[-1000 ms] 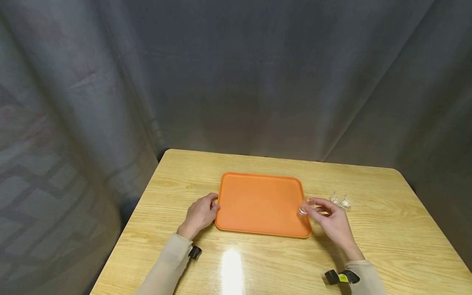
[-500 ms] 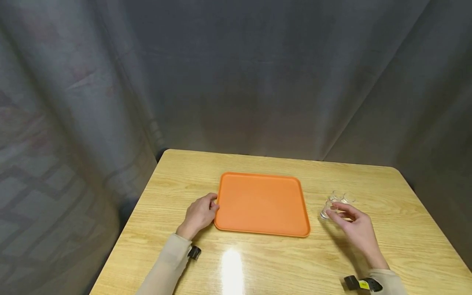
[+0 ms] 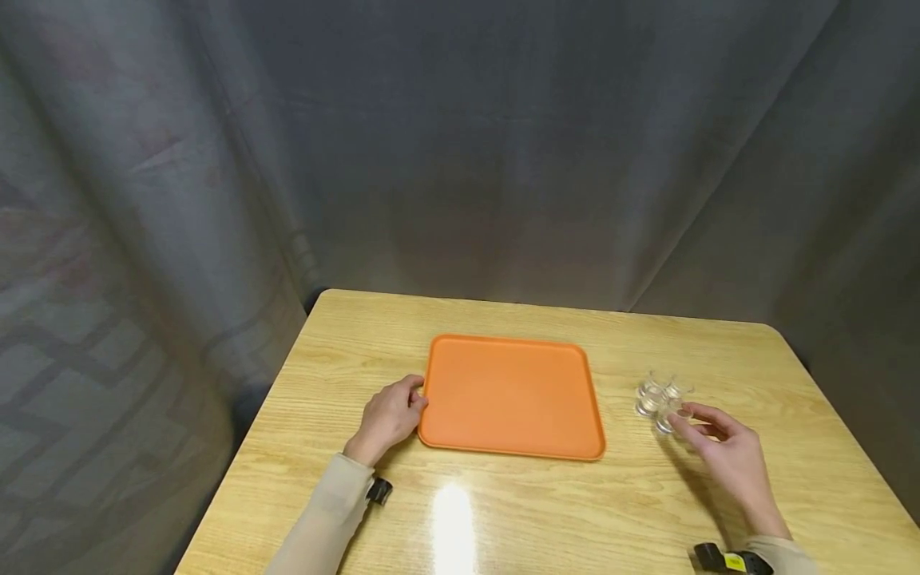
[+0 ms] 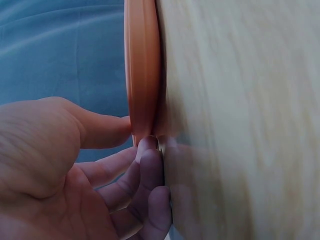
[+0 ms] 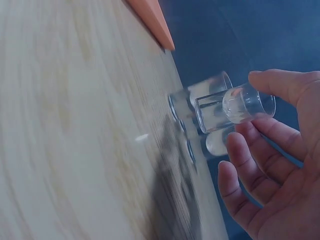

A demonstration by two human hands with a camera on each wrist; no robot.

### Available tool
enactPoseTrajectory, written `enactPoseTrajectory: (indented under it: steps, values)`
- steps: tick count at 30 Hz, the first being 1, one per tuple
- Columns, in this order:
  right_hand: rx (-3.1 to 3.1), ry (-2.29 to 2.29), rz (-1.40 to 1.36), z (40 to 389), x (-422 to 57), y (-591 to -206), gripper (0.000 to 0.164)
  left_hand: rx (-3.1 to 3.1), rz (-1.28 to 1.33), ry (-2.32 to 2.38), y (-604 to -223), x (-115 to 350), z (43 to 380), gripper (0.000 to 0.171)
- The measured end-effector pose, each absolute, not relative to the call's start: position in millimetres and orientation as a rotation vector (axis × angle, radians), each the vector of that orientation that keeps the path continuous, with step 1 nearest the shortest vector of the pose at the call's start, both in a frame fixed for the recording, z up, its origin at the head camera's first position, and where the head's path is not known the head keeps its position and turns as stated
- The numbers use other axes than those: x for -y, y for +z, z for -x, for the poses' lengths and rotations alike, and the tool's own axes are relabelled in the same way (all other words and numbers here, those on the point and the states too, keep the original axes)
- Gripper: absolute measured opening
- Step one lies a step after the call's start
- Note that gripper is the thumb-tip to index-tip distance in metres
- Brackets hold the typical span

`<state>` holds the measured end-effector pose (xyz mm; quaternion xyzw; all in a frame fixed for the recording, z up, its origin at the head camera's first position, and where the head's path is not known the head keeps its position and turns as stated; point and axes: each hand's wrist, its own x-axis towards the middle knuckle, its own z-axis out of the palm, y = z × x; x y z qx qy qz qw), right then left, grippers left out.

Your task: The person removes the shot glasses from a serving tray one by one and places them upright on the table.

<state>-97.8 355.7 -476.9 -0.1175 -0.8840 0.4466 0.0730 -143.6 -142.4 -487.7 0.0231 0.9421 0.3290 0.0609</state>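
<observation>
An orange tray [image 3: 510, 395] lies flat on the wooden table. My left hand [image 3: 390, 419] holds its left edge; in the left wrist view the thumb [image 4: 107, 131] presses the upper rim while the fingers curl in at the underside. To the right of the tray, my right hand [image 3: 733, 455] pinches a clear shot glass [image 5: 212, 111] near its rim between thumb and fingers. This glass is tilted a little in the right wrist view, its thick base close over the table. Right beside it stand other clear shot glasses [image 3: 649, 398], partly overlapped by the held one.
The wooden table [image 3: 517, 511] has a bright light reflection near its front. A grey curtain [image 3: 503, 160] hangs behind the table and along both sides. The tray's corner [image 5: 157, 27] shows at the top of the right wrist view.
My right hand has carried the shot glass from over the tray's right edge rightward to the other glasses. The left hand has stayed on the tray.
</observation>
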Motion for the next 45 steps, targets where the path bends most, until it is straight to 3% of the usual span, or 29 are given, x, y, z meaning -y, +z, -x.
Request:
enactPoseTrajectory:
  steps: [20, 45]
  values:
    - [2.684, 1.288, 0.497, 111, -369, -492, 0.069, -2.846, -0.071, 1.013, -486, 143, 144, 0.043]
    - [2.659, 1.232, 0.457, 114, -365, -501, 0.060, -2.835, -0.057, 1.001, -488, 142, 144, 0.044]
